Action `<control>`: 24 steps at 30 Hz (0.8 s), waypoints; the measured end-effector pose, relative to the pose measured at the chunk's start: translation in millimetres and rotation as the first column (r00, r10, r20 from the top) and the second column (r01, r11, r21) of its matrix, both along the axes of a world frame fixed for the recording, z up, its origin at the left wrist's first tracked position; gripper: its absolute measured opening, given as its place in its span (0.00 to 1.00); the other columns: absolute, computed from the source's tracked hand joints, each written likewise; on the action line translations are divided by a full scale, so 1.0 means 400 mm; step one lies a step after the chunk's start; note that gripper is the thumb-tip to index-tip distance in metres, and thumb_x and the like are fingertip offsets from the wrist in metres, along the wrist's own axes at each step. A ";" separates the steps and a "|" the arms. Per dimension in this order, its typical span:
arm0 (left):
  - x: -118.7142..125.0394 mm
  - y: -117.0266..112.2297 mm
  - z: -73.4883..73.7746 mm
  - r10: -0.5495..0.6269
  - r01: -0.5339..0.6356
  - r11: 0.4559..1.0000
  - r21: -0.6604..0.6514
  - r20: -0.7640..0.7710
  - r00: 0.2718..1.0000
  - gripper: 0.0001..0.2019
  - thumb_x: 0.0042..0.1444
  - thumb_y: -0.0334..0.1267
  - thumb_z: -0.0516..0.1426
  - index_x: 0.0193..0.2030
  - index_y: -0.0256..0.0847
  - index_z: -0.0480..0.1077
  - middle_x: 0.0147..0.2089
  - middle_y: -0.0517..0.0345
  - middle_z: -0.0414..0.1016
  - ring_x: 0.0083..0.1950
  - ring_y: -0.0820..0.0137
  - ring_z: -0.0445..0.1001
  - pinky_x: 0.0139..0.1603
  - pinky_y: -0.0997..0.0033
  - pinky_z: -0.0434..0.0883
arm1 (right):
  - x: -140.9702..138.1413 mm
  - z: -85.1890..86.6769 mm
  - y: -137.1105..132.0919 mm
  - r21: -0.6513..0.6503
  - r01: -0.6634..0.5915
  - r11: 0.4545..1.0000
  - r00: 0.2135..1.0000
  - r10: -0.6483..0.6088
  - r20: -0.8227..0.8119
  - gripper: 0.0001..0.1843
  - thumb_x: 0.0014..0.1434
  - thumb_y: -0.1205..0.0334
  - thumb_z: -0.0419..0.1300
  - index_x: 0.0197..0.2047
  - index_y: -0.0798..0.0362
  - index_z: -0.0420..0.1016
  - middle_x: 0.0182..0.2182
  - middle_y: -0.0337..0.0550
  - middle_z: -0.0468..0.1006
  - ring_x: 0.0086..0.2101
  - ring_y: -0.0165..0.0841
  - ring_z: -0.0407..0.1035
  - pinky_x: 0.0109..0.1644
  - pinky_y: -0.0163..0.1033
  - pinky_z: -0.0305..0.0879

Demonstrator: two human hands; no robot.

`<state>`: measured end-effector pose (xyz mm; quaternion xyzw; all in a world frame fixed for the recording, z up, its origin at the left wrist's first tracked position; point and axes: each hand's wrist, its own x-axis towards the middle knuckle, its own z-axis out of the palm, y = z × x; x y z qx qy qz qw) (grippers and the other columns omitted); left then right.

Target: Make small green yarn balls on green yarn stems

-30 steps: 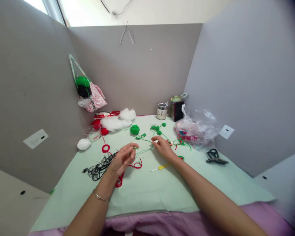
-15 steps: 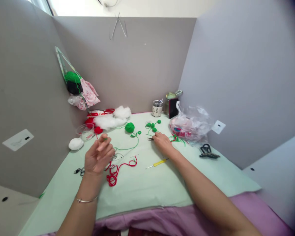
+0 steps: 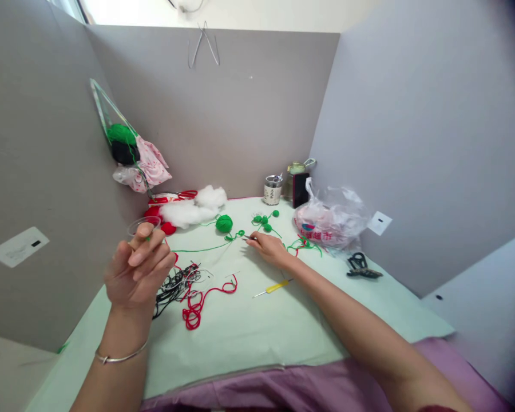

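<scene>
My left hand [image 3: 138, 270] is raised above the table's left side, fingers pinched on the end of a green yarn strand [image 3: 197, 249]. The strand runs taut to the right toward a small green yarn ball [image 3: 224, 223]. My right hand [image 3: 269, 248] rests on the pale green mat [image 3: 257, 320], fingers closed on a thin metal tool whose tip points left at the strand's curled part [image 3: 236, 234]. Under my left hand lie a black yarn tangle [image 3: 175, 284] and a red yarn tangle [image 3: 199, 300].
A yellow-handled crochet hook [image 3: 274, 287] lies near my right forearm. White stuffing [image 3: 191, 209], red yarn pieces, small green balls [image 3: 264, 220], a tin [image 3: 272, 190], a plastic bag [image 3: 332, 217] and a black clip [image 3: 360, 266] stand farther back. Grey partitions enclose the desk.
My left hand rose up and to the left, pulling the green strand taut. My right hand shifted slightly left and now shows a thin metal tool.
</scene>
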<state>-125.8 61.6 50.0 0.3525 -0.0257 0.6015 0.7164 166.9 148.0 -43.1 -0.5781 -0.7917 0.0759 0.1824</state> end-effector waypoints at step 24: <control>-0.033 0.075 -0.005 0.110 -0.087 0.993 0.082 -0.343 0.933 0.11 0.49 0.38 0.64 0.38 0.36 0.72 0.24 0.63 0.65 0.18 0.82 0.58 0.20 0.80 0.60 | -0.222 0.049 0.238 0.104 0.027 0.994 0.982 -0.046 0.185 0.26 0.62 0.50 0.57 0.61 0.46 0.61 0.53 0.50 0.69 0.44 0.40 0.71 0.44 0.39 0.62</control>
